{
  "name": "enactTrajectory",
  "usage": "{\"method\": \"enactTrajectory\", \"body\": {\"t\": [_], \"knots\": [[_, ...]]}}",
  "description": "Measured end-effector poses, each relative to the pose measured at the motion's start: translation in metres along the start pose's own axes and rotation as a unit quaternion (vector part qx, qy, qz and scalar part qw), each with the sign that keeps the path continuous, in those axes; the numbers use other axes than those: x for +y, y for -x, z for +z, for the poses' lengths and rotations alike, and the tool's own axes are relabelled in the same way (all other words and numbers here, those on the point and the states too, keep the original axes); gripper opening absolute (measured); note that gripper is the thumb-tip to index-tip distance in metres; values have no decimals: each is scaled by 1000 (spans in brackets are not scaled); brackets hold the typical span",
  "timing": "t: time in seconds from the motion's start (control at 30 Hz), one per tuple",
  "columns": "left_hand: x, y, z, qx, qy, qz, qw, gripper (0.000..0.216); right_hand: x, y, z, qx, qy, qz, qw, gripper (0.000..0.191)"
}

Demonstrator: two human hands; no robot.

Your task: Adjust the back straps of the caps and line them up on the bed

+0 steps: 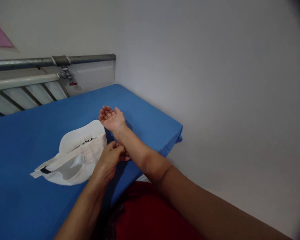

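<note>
My right hand (112, 118) is turned palm up over the blue cover, its fingers loosely curled and apart, holding nothing. Against the underside of my right forearm (137, 145) is my left hand (112, 155), its fingers bent together; the forearm partly hides their tips, so anything they pinch is out of sight. Just left of both hands lies a white baseball cap (93, 151) with dark lettering. Its brim (77, 133) points toward the wall side, and its back strap with a dark piece faces left. The fingertips of my right hand are close to the brim.
The cap rests on a flat surface with a fitted blue cover (20, 150), its corner hanging at the right. A white wall (215, 83) bounds the right side. Behind are a radiator (22, 96), a metal pipe (90, 59) and a red valve handle (73, 84).
</note>
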State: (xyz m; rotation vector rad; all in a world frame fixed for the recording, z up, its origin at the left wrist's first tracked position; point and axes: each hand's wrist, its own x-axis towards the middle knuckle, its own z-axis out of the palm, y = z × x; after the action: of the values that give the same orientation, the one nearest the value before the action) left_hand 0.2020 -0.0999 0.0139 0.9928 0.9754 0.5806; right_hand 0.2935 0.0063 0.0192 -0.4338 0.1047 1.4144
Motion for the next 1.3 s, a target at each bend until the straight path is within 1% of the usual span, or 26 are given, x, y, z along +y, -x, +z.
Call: {"method": "enactTrajectory", "body": {"t": [0.07, 0.13, 0.23, 0.3, 0.37, 0.43, 0.47, 0.5, 0.53, 0.57, 0.6, 0.63, 0.67, 0.7, 0.73, 0.77, 0.8, 0.83, 0.87, 0.93, 1.03, 1.13, 1.17, 1.23, 1.27, 1.3], "knots": [[2, -2, -1, 2, 23, -5, 1000, 8, -4, 1, 0, -1, 0, -3, 1000, 36], [6, -4, -1, 3, 73, -13, 997, 6, -9, 7, 2, -7, 12, -19, 1000, 37], [19, -9, -2, 7, 188, -44, 981, 13, -21, 23, 4, -45, 82, -108, 990, 36], [30, -14, -2, 11, 263, -59, 963, 19, -30, 34, 4, -92, 145, -177, 969, 36], [42, -17, -2, 11, 308, -68, 949, 24, -34, 45, 3, -104, 199, -212, 951, 39], [52, -19, 1, 4, 326, -73, 943, 29, -34, 59, 2, -117, 257, -245, 927, 42], [57, -20, 2, -1, 330, -70, 941, 30, -31, 67, 0, -129, 290, -274, 908, 43], [61, -21, 3, -6, 332, -64, 941, 30, -27, 77, -2, -147, 330, -311, 879, 43], [65, -23, 4, -8, 332, -59, 941, 29, -23, 87, -5, -171, 376, -354, 839, 44], [69, -25, 5, -6, 331, -53, 942, 29, -18, 98, -9, -203, 428, -399, 785, 43], [73, -27, 5, -3, 329, -49, 943, 29, -12, 109, -13, -245, 493, -432, 714, 41], [76, -30, 4, -1, 328, -44, 944, 28, -7, 119, -18, -304, 563, -459, 616, 38], [80, -33, 3, -1, 327, -38, 944, 28, -2, 128, -22, -351, 620, -479, 512, 33], [84, -35, 2, -3, 326, -30, 945, 28, 2, 136, -26, -367, 652, -506, 429, 31], [87, -37, 1, -1, 324, -18, 946, 28, 6, 141, -29, -370, 671, -527, 367, 34], [90, -38, 0, 4, 319, -5, 948, 28, 9, 145, -32, -364, 685, -542, 324, 36], [93, -38, 0, 15, 311, 8, 950, 28, 11, 146, -33, -351, 693, -554, 300, 36], [95, -37, -1, 29, 301, 19, 953, 29, 12, 147, -34, -340, 698, -560, 289, 35], [98, -35, -1, 41, 291, 31, 955, 28, 13, 147, -33, -330, 702, -563, 286, 32], [102, -32, 1, 51, 277, 58, 958, 24, 14, 145, -32, -322, 699, -569, 290, 28], [107, -29, 2, 59, 250, 102, 961, 23, 14, 144, -29, -327, 687, -578, 296, 24], [114, -32, -4, 92, 194, 151, 965, 27, 14, 144, -27, -341, 684, -577, 287, 22], [117, -33, -8, 107, 167, 172, 965, 27, 14, 143, -26, -350, 686, -575, 277, 23], [123, -33, -20, 145, 106, 226, 958, 20, 13, 137, -23, -359, 700, -568, 242, 25], [127, -33, -28, 163, 70, 255, 951, 13, 11, 131, -22, -350, 715, -563, 221, 26], [130, -31, -37, 189, 39, 279, 941, 7, 9, 122, -21, -328, 738, -555, 201, 28]]}}
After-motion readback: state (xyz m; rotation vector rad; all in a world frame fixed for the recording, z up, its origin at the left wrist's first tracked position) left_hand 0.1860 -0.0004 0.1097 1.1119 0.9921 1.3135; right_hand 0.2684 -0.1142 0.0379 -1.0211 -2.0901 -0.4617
